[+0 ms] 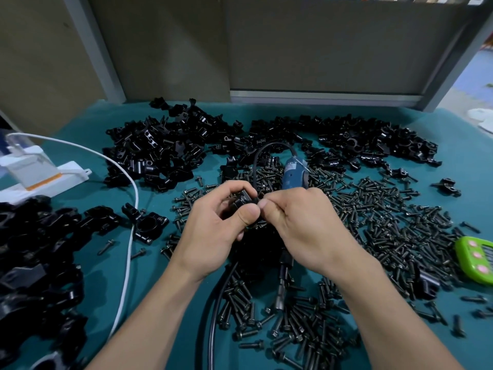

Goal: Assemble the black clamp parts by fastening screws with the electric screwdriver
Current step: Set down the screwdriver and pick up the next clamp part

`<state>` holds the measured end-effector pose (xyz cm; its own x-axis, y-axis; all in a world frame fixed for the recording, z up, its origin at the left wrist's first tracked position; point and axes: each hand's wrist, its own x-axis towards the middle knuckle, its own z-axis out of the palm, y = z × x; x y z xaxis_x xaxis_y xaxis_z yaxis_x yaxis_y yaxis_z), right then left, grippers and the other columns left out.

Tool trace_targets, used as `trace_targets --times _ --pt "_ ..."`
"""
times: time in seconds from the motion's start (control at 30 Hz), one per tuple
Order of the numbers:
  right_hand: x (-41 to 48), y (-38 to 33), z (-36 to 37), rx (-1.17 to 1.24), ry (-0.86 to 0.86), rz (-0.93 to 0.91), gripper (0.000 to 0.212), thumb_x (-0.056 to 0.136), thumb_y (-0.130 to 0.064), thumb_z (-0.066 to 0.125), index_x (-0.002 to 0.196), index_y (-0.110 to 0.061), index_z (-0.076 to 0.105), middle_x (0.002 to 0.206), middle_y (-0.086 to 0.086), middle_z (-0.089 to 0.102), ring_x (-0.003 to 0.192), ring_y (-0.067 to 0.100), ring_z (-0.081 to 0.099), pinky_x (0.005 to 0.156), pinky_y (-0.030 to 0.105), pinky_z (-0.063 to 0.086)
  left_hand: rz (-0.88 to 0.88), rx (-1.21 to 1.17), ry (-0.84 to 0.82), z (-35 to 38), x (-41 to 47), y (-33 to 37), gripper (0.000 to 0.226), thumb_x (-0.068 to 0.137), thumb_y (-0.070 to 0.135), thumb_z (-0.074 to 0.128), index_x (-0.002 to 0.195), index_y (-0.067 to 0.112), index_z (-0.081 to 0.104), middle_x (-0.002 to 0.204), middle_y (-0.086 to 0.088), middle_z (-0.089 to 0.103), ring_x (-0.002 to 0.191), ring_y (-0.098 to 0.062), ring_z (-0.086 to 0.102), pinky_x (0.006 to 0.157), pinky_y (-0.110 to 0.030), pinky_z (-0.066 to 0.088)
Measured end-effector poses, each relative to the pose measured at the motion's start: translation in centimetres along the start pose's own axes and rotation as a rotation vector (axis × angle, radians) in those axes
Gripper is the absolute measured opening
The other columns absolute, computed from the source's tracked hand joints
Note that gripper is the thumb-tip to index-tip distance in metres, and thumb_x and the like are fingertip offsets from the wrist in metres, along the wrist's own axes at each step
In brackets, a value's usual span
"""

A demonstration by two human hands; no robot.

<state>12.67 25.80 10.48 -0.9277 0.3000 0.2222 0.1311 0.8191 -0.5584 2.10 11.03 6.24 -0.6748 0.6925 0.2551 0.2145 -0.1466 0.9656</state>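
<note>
Left hand (pixel 213 225) grips clamp part (pixel 244 200)

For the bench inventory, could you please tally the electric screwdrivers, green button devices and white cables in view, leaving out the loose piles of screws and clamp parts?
Electric screwdriver: 1
Green device with pink buttons: 1
White cable: 1
Total: 3
</note>
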Motion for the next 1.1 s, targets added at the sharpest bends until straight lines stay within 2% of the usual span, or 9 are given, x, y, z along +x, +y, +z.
trace_targets --times 0.17,0.27,0.4,0.5,0.67,0.77,0.87,0.97,1.1 --pt "-0.2 -0.6 0.5 -0.06 0.143 0.273 0.064 0.099 -0.073 0.027 0.07 -0.021 0.051 0.059 -0.003 0.057 0.059 0.025 0.054 0.056 0.036 0.035 0.054 0.196 0.145 0.1 0.0 0.0 0.035 0.084 0.064 0.073 0.112 0.043 0.066 0.078 0.011 0.068 0.066 -0.006 0.061 0.064 -0.028 0.049" --pt "-0.4 -0.8 0.5 -0.335 0.189 0.511 0.052 0.094 -0.073 0.046 0.101 -0.022 0.046 0.079 0.0 0.058 0.071 0.03 0.051 0.064 0.039 0.035 0.024 0.275 0.237 0.3 -0.2 -0.1 0.032 0.083 0.058 0.075 0.112 0.051 0.063 0.09 0.021 0.074 0.082 -0.002 0.07 0.074 -0.022 0.052" --pt "-0.4 -1.6 1.9 -0.351 0.096 0.659 0.079 0.087 -0.069 0.065 0.134 -0.015 0.031 0.098 0.007 0.064 0.087 0.035 0.064 0.07 0.039 0.039 -0.045 0.276 0.294 -0.1 0.2 -0.3 0.034 0.077 0.042 0.089 0.107 0.042 0.072 0.094 0.02 0.076 0.092 -0.002 0.072 0.089 -0.035 0.059" --pt "0.3 -1.4 1.8 -0.255 0.087 0.733 0.078 0.083 -0.061 0.074 0.132 -0.014 0.036 0.104 0.007 0.064 0.093 0.034 0.064 0.073 0.038 0.039 -0.113 0.197 0.302 -0.3 0.3 -0.2 0.047 0.064 0.047 0.094 0.106 0.037 0.075 0.096 0.014 0.077 0.096 -0.007 0.073 0.094 -0.041 0.059" --pt "0.8 -0.4 -0.5 0.422 0.155 0.789 0.047 0.065 -0.043 0.079 0.106 -0.027 0.06 0.088 0.001 0.071 0.073 0.022 0.069 0.064 0.035 0.056 -0.162 0.117 0.301 -0.5 0.5 -0.2 0.04 0.061 0.063 0.079 0.095 0.042 0.078 0.093 0.012 0.079 0.093 -0.014 0.074 0.095 -0.047 0.059" --pt "0.7 0.6 -1.4 1.103 0.214 0.71 0.049 0.083 -0.017 0.07 0.129 -0.008 0.056 0.082 0.014 0.069 0.057 0.022 0.063 0.05 0.031 0.053 -0.191 0.095 0.352 -0.8 0.8 -0.5 0.04 0.064 0.069 0.073 0.09 0.039 0.078 0.086 0.012 0.077 0.079 -0.017 0.07 0.083 -0.042 0.056" --pt "-0.2 0.9 -2.1 1.66 0.11 0.516 0.053 0.085 -0.009 0.062 0.135 -0.001 0.047 0.09 0.023 0.072 0.073 0.028 0.07 0.065 0.036 0.062 -0.198 0.083 0.396 -0.9 0.8 -0.6 0.045 0.067 0.069 0.072 0.088 0.03 0.076 0.077 0.005 0.069 0.069 -0.012 0.057 0.071 -0.038 0.045" --pt "-0.4 0.8 -2.4 1.655 -0.038 0.293 0.073 0.064 0.004 0.058 0.136 -0.006 0.051 0.11 0.024 0.071 0.095 0.033 0.07 0.085 0.044 0.057 -0.199 0.082 0.388 -1.0 0.9 -0.6 0.038 0.068 0.068 0.071 0.084 0.035 0.078 0.067 0.013 0.065 0.059 -0.008 0.052 0.065 -0.035 0.043" --pt "0.8 0.0 -1.7 1.616 0.089 0.195 0.065 0.062 0.01 0.058 0.123 -0.012 0.057 0.094 0.016 0.066 0.082 0.027 0.062 0.083 0.044 0.053 -0.199 0.127 0.324 -1.0 0.8 -0.7 0.016 0.08 0.054 0.078 0.082 0.039 0.076 0.06 0.022 0.061 0.052 0.003 0.051 0.059 -0.021 0.041"
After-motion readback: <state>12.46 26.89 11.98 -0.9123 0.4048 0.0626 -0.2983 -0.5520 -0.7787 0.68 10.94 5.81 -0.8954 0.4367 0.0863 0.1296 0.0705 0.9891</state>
